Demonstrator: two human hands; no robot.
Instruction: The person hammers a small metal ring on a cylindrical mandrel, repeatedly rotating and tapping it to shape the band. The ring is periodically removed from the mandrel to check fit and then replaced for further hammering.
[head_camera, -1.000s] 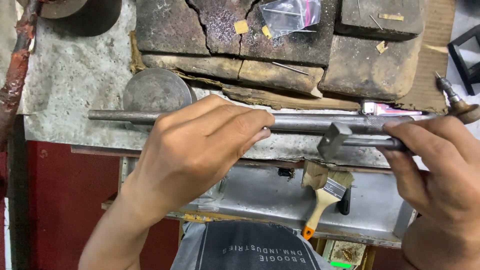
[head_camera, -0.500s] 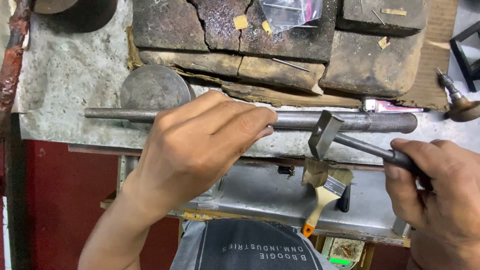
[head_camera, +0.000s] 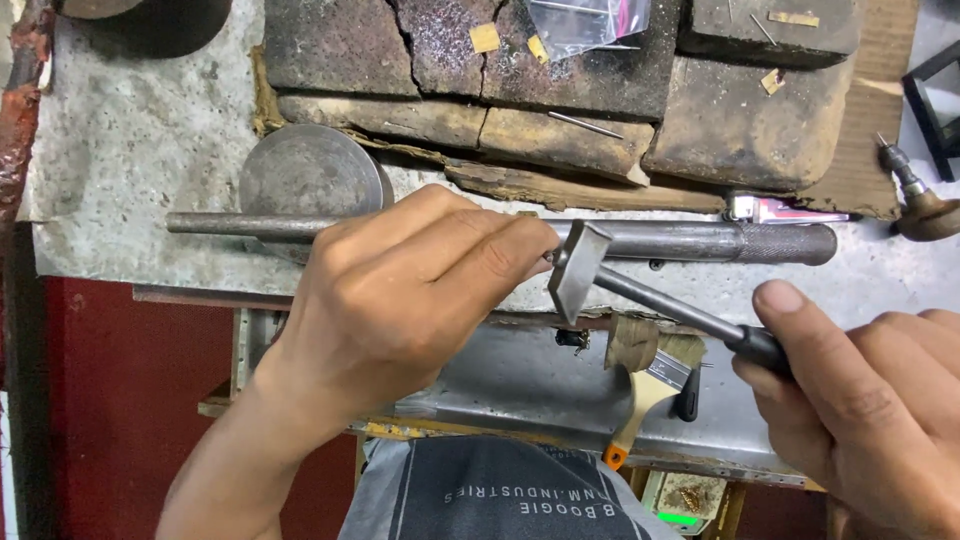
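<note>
A long tapered steel rod (head_camera: 690, 241) lies across the grey bench, its thin end at the left and its knurled thick end at the right. My left hand (head_camera: 400, 290) is wrapped over the rod's middle, fingers closed around it. My right hand (head_camera: 860, 400) grips the dark handle of a small steel hammer (head_camera: 580, 272) at the lower right. The hammer's head sits right beside my left fingertips, against the rod. Whatever lies under my left fingers is hidden.
A round metal block (head_camera: 305, 180) sits behind the rod. Charred bricks (head_camera: 470, 70) with small brass pieces and a plastic bag (head_camera: 585, 22) line the back. A paintbrush (head_camera: 650, 395) lies in the metal tray (head_camera: 520, 385) below the bench edge. A wooden-handled tool (head_camera: 915, 200) rests far right.
The hammer head has travelled left along the rod, from near the knurled end to my left fingertips. My right hand dropped lower and to the right. The left hand stayed put.
</note>
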